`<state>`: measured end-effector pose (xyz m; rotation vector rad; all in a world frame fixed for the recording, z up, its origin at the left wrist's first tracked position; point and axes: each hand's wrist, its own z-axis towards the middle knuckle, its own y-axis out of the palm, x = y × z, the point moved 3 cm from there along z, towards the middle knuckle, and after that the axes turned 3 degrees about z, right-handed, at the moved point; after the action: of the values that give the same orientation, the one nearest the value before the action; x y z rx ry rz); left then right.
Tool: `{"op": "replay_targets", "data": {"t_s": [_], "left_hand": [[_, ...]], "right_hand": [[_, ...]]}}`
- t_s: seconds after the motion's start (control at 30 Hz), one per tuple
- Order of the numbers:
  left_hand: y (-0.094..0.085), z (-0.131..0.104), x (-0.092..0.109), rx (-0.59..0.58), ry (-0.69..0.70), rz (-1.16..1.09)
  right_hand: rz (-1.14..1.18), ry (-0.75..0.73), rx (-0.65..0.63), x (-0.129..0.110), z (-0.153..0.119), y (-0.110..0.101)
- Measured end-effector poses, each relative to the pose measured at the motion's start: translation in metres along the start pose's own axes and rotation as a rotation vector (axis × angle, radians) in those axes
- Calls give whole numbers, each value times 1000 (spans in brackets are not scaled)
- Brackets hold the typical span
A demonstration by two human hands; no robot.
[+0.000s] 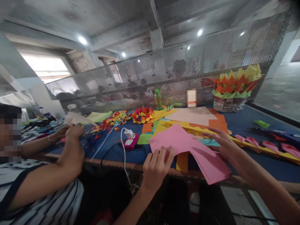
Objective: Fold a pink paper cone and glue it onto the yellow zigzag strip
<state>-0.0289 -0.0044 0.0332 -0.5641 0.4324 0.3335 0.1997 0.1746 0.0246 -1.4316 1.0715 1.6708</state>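
Observation:
Sheets of pink paper point(173, 137) lie spread at the table's front, one folded or layered part point(211, 162) slanting down past the front edge. My left hand point(156, 168) has its bent fingers on the near edge of the pink paper, holding it; what lies under the fingers is hidden. Beside the right part of the paper, my right hand point(226, 145) is open, fingers stretched out above a light blue piece point(209, 142). Yellow paper strips point(161, 127) and an orange piece point(182, 162) show around and beneath the pink paper.
A magenta power socket point(131, 142) with a white plug and cable stands left. Behind are a green bottle point(158, 100), a red-orange paper ring point(142, 115) and a basket point(228, 104) of folded paper. A co-worker's hands point(74, 129) hold paper at left. A mesh panel point(140, 81) borders the table.

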Motion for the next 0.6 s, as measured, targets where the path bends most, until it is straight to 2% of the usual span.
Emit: {"op": "replay_targets", "data": {"t_s": [0.13,0.33,0.47,0.6], "left_hand": [[-7,-8,12,-90,-41,39],[-10,-6,33,-177,-77,39],[-15,-2,43,-227,-147,27],[-19,4,53,-243,-228,0]], "right_hand": [[8,116,53,21,-22,-20],[100,287,91,45,-23,-45],[136,267,144,43,-35,-39],[185,165,175,44,-38,-23]]}}
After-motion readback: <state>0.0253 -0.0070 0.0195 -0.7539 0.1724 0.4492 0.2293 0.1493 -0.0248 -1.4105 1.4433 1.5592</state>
